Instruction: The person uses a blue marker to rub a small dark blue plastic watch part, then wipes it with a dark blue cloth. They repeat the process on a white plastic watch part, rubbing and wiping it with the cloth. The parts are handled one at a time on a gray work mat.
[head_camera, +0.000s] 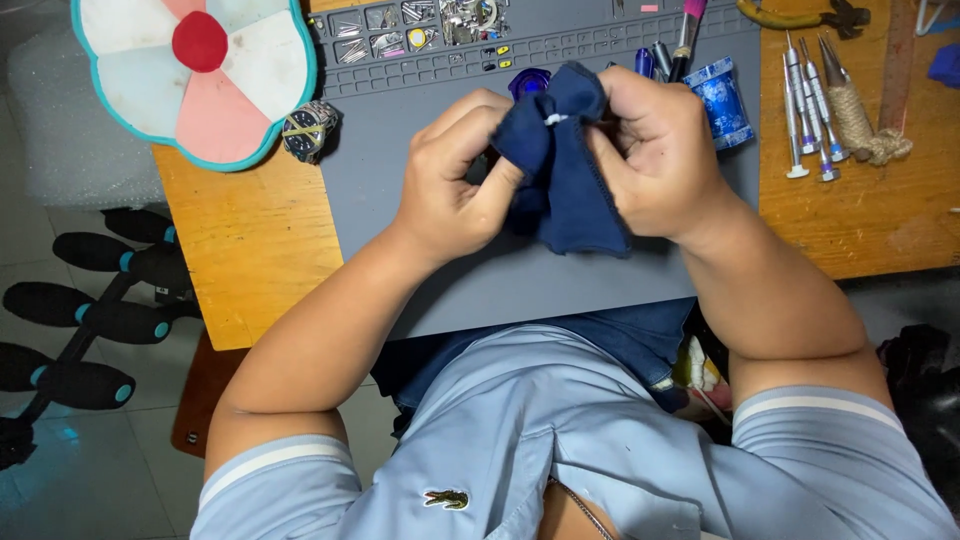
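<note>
Both hands are raised over the grey mat (520, 290) that covers the middle of the wooden worktop (250, 250); between them they grip a dark blue cloth (565, 190), bunched at the top and hanging down in a fold just above the mat; the left hand (455, 175) is closed, thumb and fingers pinching the cloth's left edge; the right hand (655, 150) is closed too, fingers curled tight around the cloth's upper right side; a small pale speck shows at the top of the cloth where the two hands meet, too small to tell what it is; whether anything is wrapped inside the cloth cannot be told; behind the hands, at the far edge of the mat, lie a blue round thing (530, 80), partly hidden, and a small blue packet (722, 100); the mat's far strip is divided into small compartments holding tiny metal parts (410, 25); to the right on the bare wood lie several small screwdrivers (810, 105) side by side, with a spool of twine (860, 120) just beside them; to the left, a small fan (195, 70) with pink and white blades overhangs the worktop's corner, and a wristwatch (310, 130) sits near it at the mat's edge.
</note>
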